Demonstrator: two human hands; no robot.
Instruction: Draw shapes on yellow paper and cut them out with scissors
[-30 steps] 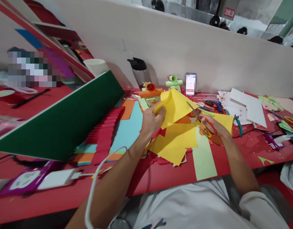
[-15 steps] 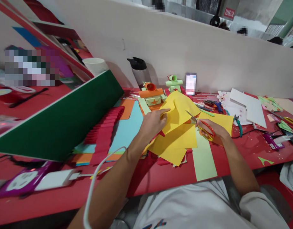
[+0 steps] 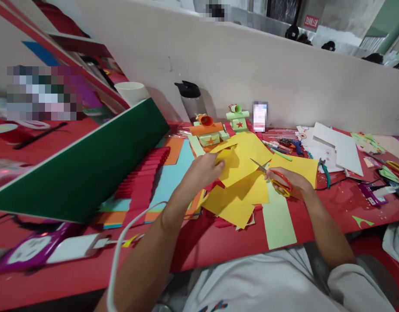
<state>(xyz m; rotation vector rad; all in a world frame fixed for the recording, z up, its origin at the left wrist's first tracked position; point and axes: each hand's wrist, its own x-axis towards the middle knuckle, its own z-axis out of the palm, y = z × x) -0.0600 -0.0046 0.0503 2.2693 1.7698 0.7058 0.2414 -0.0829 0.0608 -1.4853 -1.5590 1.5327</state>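
In the middle of a pretty busy red worktop (image 3: 332,210), there's a big yellow sheet (image 3: 251,151) on top of a messy stack of paper, with more yellow pieces (image 3: 243,193) sticking out underneath. The left hand (image 3: 206,171) is at that top sheet's left side, fingers curled in, though honestly I can't tell if it's pinching the paper or just resting there. The right hand (image 3: 292,178) is clamped around the red and yellow handles of the scissors (image 3: 283,175), blades pointing up and left over the sheet's right part. Just under that hand a pale green strip (image 3: 280,225) runs toward the worktop's front edge, and another yellow sheet (image 3: 301,164) lies just beyond it. Behind the stack sit two little paper builds, an orange-topped one (image 3: 205,129) and a green one (image 3: 239,121) with a red star, plus a phone (image 3: 260,117) upright against the pale partition (image 3: 300,86). Off to the left, there's pleated red paper (image 3: 145,173) beside a big slanted green board (image 3: 89,162).
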